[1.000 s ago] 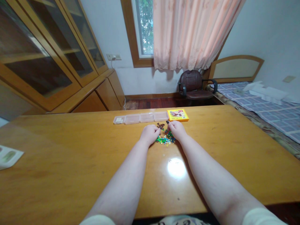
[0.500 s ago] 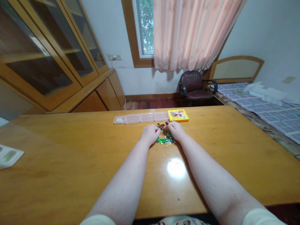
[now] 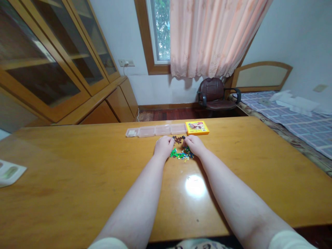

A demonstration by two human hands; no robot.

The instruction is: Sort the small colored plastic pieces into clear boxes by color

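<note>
My left hand (image 3: 163,148) is closed in a pinch at the left of a small brown pile of toy building bricks (image 3: 178,139). A tiny dark brick (image 3: 173,137) shows at its fingertips. Opposite it, my right hand (image 3: 196,145) pinches another small dark brick (image 3: 183,137) between thumb and finger. Loose green, blue, white and yellow bricks (image 3: 178,155) lie scattered on the table between the wrists, partly covered by the right hand. The bricks are too small to make out their exact shapes.
Behind the hands stand a row of clear plastic trays (image 3: 163,130) and a yellow box (image 3: 197,128) with a printed label. A white object (image 3: 11,173) with recesses lies at the left edge of the wooden table (image 3: 77,180). Beyond are a chair (image 3: 212,93) and a bed.
My left hand has shifted slightly left and away from me, and a dark brick now shows at its fingertips. My right hand's dark brick has dropped slightly; more green bricks are uncovered.
</note>
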